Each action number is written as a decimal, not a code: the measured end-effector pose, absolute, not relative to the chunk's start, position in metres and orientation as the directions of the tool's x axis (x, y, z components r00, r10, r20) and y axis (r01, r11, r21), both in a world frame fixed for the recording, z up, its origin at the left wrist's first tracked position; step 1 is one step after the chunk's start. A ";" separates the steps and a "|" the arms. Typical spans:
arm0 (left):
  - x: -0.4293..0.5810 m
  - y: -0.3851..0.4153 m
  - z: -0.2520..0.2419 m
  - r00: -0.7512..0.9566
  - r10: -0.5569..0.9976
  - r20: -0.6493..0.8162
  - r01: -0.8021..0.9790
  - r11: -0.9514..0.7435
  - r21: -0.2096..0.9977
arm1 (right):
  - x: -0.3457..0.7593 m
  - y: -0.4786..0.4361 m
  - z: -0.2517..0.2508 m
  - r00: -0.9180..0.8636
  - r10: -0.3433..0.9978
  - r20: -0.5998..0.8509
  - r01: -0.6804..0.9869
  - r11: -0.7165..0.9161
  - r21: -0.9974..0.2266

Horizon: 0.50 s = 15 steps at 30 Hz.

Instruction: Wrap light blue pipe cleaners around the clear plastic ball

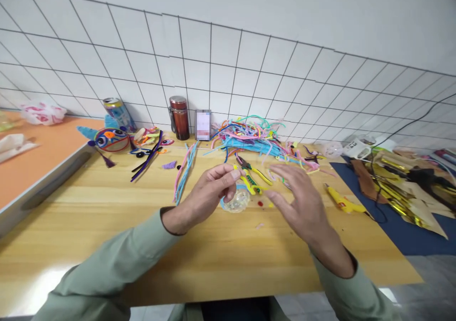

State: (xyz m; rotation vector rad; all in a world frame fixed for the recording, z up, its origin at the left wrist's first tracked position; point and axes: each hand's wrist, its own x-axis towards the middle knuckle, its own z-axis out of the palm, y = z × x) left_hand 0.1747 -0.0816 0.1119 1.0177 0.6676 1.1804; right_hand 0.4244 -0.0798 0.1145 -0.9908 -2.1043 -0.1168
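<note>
A small yellow bead (pixel 235 167) sits pinched at the tips of your left hand (pixel 210 193) — thumb and forefinger closed on it, the other fingers curled under. That grip hovers above the desk (pixel 107 216), just over a clear plastic ball (pixel 235 200) that rests on the wood with a blue strand looped around it.

Your right hand (pixel 302 202) is released, fingers spread and slack, palm down, holding nothing; it hangs just to the right of the ball and well clear of the bead. Between your two hands lie the yellow-handled pliers (pixel 251 173), flat on the desk, and a few loose beads, red and yellow, lie scattered near the ball.

Past your right hand lies a yellow glue gun (pixel 342 202), its cord trailing off toward a dark blue mat (pixel 402 226) strewn with gold foil and brown scraps.

Behind the pliers is a heap of pipe cleaners (pixel 254 136) — blue, pink, orange, green — with a few long strands lying apart to the left. Against the wire grid at the back stand a dark red flask (pixel 179 118) and a drink can (pixel 117 113), and beside the can lies a blue craft figure (pixel 107 139).
</note>
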 end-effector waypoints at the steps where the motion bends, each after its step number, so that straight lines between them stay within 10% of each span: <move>1: 0.179 -0.081 0.115 0.285 0.955 0.085 -0.434 0.049 0.900 | 0.415 -0.081 0.117 -0.413 0.600 0.685 0.657 0.717 -0.233; 15: 0.200 -0.070 0.113 0.128 0.981 0.149 -0.442 -0.078 0.893 | 0.386 -0.089 0.119 -0.413 0.621 0.666 0.554 0.752 -0.358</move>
